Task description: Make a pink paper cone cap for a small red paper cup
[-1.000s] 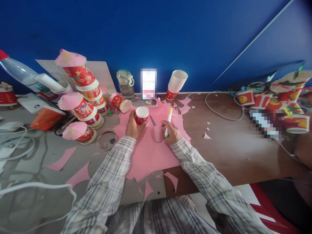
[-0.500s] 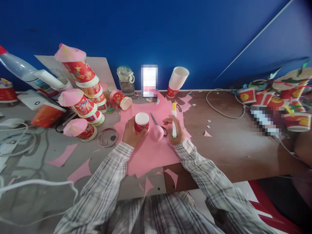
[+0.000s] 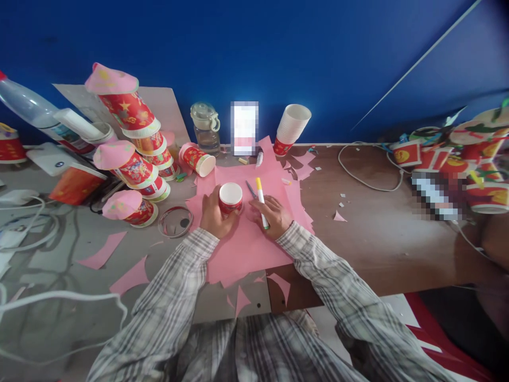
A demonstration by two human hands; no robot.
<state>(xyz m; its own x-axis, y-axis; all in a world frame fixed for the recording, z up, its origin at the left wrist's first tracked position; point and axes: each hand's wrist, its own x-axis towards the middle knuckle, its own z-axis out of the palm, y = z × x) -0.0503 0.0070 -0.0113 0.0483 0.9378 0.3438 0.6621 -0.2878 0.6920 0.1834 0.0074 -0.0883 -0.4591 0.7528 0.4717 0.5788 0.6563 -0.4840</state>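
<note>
No words or numbers could be read. A gold star marked a red cup at upper left; print on the held cup at centre was illegible, the screen at upper centre pixelated.

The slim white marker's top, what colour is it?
Yellow; the slim white marker shows best in the head view.

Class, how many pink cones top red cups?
3, at left: top cone on the tallest stack, middle cone on a shorter stack, lowest cone on the nearest cup. Others may be hidden.
</note>
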